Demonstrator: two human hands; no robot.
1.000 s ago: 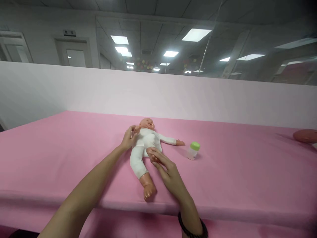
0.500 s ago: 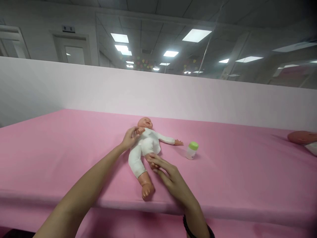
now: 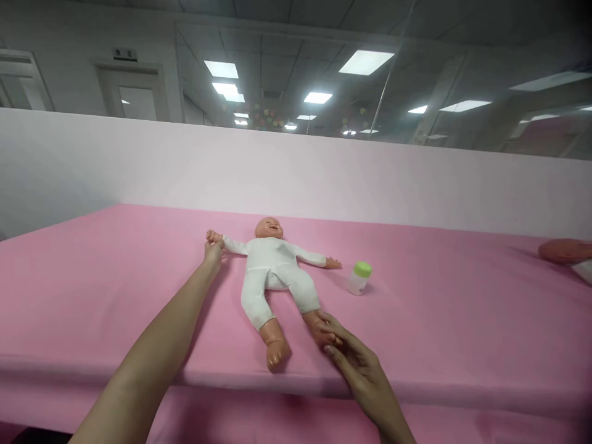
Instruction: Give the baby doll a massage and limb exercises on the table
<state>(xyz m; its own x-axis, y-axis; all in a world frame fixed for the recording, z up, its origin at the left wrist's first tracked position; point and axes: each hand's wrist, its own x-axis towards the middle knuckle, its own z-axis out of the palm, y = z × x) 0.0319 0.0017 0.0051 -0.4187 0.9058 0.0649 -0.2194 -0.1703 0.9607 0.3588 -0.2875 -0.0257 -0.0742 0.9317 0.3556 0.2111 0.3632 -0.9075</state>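
Observation:
A baby doll (image 3: 277, 262) in a white suit lies on its back on the pink-covered table (image 3: 439, 320), head away from me. My left hand (image 3: 213, 251) pinches the doll's arm at the wrist, stretched out to the left. On the foot of the doll's leg at the right, my right hand (image 3: 354, 357) is closed, thumb below and fingers above. The doll's other arm and other leg lie free on the cover. Just right of its outstretched hand stands a small clear bottle (image 3: 357, 283) with a green cap.
Part of another doll (image 3: 564, 251) lies at the far right edge of the table. A white low wall (image 3: 296, 176) runs along the table's back, with glass above it. The table's front edge is close to my right hand.
My left hand has drawn the doll's arm from its chest out to the left. My right hand has moved right and nearer to me, and the doll's bent leg is now straighter.

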